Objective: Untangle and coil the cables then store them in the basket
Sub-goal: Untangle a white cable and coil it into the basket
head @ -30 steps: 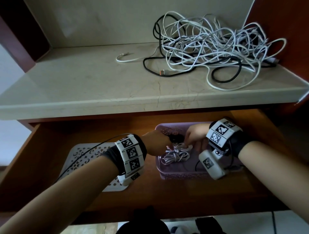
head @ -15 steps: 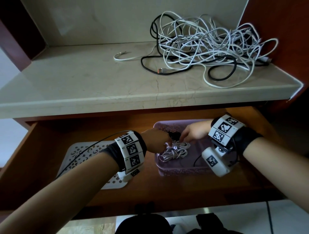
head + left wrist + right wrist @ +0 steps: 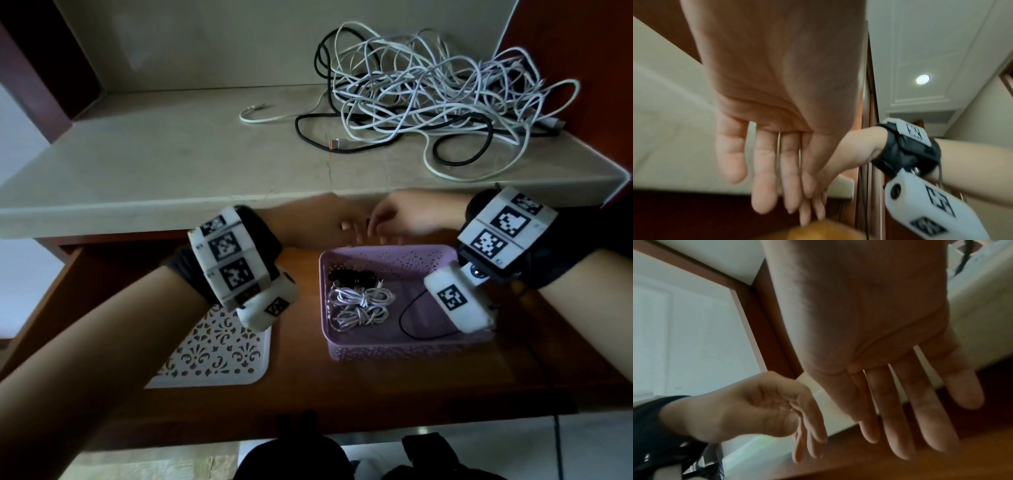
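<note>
Head view: both hands empty, fingers straight, left hand [image 3: 308, 226] and right hand [image 3: 407, 216] above the purple basket's [image 3: 394, 349] 12 o'clock rim. Coiled cables [image 3: 358, 303] lie inside the basket; the tangled cables [image 3: 428, 99] sit on the shelf [image 3: 154, 164] at 12 o'clock.

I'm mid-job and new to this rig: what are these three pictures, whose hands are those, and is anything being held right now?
No machine here: a person's two bare hands with tag-covered camera bands. The big picture comes from a head camera; the other two look along each wrist. The left hand and right hand are open and empty. In the drawer, a purple basket holds white coiled cables and a black coiled cable. A tangled cable pile waits on the marble shelf.
</note>
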{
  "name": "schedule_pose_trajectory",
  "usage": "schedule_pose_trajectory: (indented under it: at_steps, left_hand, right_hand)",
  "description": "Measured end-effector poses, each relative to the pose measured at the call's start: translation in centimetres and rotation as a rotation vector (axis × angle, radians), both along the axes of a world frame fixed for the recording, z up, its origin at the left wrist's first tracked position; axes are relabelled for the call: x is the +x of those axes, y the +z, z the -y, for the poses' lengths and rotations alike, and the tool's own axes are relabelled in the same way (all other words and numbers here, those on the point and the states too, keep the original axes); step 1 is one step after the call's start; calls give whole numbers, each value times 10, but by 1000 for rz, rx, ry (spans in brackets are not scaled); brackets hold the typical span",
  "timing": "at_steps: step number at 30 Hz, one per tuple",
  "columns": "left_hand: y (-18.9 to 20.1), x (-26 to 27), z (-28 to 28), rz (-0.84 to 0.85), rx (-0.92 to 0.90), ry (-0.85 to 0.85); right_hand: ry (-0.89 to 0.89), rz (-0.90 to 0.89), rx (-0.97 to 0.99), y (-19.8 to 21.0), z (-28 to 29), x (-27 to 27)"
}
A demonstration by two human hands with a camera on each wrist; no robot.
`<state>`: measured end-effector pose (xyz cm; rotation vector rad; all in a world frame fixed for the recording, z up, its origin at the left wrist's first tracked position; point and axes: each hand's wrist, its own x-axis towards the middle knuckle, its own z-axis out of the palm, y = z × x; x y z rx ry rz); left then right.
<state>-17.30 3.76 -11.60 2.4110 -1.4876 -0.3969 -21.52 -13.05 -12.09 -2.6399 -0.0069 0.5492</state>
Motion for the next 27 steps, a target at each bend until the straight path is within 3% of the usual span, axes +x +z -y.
schedule_pose_trajectory:
  at_steps: [10,16,23,27]
  left_hand:
    - [91,72,-3,157,-122,350]
    - [96,121,9,80,-36,518]
    - [66,161,19,239,277,626]
    - [56,187,18,216,377,679]
  right_hand:
    - [-131,376,-23,81,1,31]
    - [-200,588,-175,91,11,55]
    - [-243,588,-131,87,21,70]
    - [-224,564,-168,86,20,81]
